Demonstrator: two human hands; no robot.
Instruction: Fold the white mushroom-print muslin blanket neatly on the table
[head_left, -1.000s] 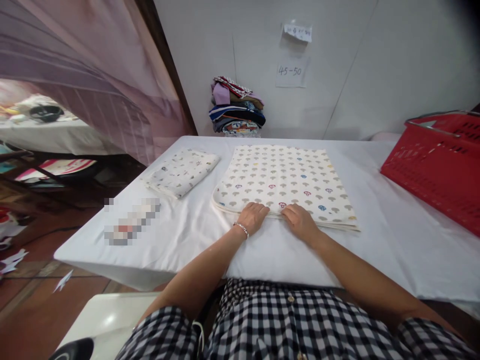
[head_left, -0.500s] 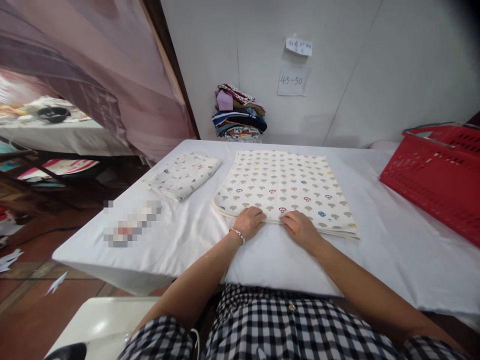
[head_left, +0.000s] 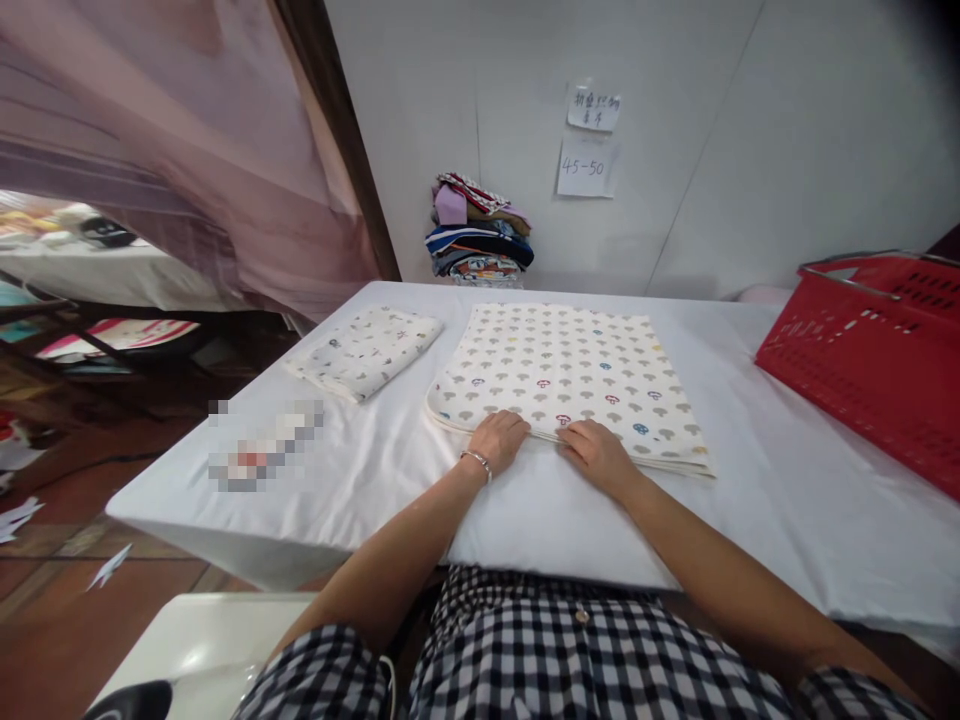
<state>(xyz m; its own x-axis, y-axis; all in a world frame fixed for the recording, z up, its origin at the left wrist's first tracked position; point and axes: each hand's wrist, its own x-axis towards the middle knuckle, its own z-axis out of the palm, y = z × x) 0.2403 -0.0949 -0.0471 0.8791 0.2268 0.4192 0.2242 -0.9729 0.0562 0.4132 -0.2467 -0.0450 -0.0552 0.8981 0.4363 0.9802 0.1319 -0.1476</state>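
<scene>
A cream cloth with a mushroom print (head_left: 570, 375) lies folded flat on the white table (head_left: 375, 470) in front of me. My left hand (head_left: 497, 440) and my right hand (head_left: 596, 452) rest side by side on its near edge. The fingers of both hands curl down over that edge and grip it. A silver bracelet sits on my left wrist. A smaller folded cloth with a similar print (head_left: 365, 350) lies to the left, apart from both hands.
A red plastic basket (head_left: 870, 350) stands on the table at the right. A stack of folded coloured clothes (head_left: 480, 232) sits against the back wall under two paper notes (head_left: 589, 150). A pink curtain hangs at the left; a white stool is near my left knee.
Both hands stay on the near edge of the mushroom cloth. The view has tilted slightly; the cloth and hands have hardly moved.
</scene>
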